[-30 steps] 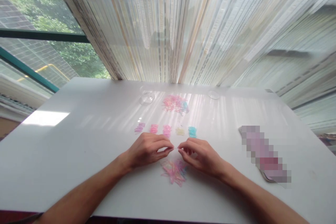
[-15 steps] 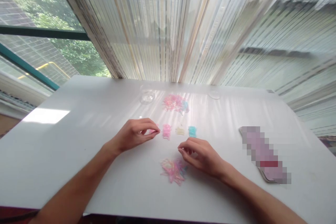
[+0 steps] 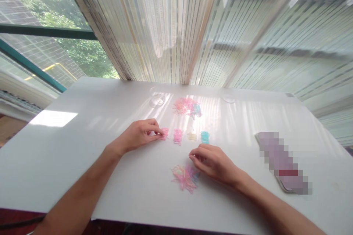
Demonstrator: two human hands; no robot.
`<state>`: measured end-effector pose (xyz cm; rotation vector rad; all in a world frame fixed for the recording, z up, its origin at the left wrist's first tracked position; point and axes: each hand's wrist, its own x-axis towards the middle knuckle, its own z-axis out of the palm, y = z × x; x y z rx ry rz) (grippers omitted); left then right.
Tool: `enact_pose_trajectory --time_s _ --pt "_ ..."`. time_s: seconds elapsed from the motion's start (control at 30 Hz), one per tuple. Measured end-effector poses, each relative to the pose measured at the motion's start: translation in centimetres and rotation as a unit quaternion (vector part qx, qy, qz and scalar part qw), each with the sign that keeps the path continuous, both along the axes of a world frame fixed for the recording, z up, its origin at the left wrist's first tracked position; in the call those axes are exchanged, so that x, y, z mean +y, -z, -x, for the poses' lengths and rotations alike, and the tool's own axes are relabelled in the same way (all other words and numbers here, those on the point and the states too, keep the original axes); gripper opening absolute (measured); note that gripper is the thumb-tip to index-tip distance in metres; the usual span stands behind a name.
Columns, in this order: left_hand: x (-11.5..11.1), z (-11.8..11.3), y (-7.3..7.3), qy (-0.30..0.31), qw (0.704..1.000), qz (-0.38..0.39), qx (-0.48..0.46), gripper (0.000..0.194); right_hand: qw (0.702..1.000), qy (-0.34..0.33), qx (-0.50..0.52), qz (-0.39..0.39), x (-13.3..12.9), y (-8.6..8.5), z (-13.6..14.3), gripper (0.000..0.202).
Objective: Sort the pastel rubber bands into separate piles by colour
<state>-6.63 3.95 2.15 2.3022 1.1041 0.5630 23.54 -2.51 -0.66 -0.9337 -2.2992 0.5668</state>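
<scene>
My left hand (image 3: 143,133) is pinched, its fingertips touching the left edge of a small pink bundle (image 3: 165,134) of thin strands like elastic bands. Anything between those fingertips is too small to make out. To the right, in one row, lie a second pink bundle (image 3: 178,136), a pale yellow bundle (image 3: 192,136) and a turquoise bundle (image 3: 204,137). My right hand (image 3: 211,159) has thumb and forefinger together below the turquoise bundle, beside a loose mixed pile (image 3: 184,178) of similar strands. Whatever it holds cannot be seen.
Beyond the row lies another loose pile of pink and blue strands (image 3: 187,107). A clear round container (image 3: 157,100) stands at the back left, a clear round piece (image 3: 228,98) at the back right. A blurred-out phone-like object (image 3: 281,161) lies right on the white table (image 3: 132,198).
My left hand has shifted slightly left relative to the row, uncovering more of the leftmost pink bundle. My right hand stays in nearly the same place; the view has moved slightly.
</scene>
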Motion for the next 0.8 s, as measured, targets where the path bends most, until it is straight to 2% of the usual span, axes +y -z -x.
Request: enact_pose_trajectory --time_s 0.13,0.33,0.43,0.53,0.63,0.8 --pt "0.0 0.2 -0.1 -0.005 1.000 0.005 -0.012 0.018 1.000 0.001 -0.002 0.005 0.0 -0.1 0.0 0.019" --pt "-0.9 -1.3 0.7 0.005 0.999 -0.024 -0.037 0.018 1.000 -0.002 -0.013 0.015 -0.1 -0.2 0.1 0.021" --pt "-0.9 -1.4 0.6 0.017 0.999 -0.033 -0.031 0.019 1.000 -0.002 -0.022 0.021 -0.1 -0.2 0.0 0.021" --pt "0.0 0.4 -0.3 -0.053 0.997 -0.042 -0.030 0.019 1.000 -0.004 -0.022 0.020 0.0 -0.2 -0.1 0.021" --pt "1.0 2.8 -1.5 -0.137 0.990 -0.008 0.022 0.022 1.000 -0.008 -0.023 0.018 0.0 -0.1 -0.1 0.021" --pt "1.3 4.8 -2.6 -0.171 0.977 0.076 0.105 0.025 0.999 -0.012 -0.024 0.023 0.0 -0.2 0.0 0.021"
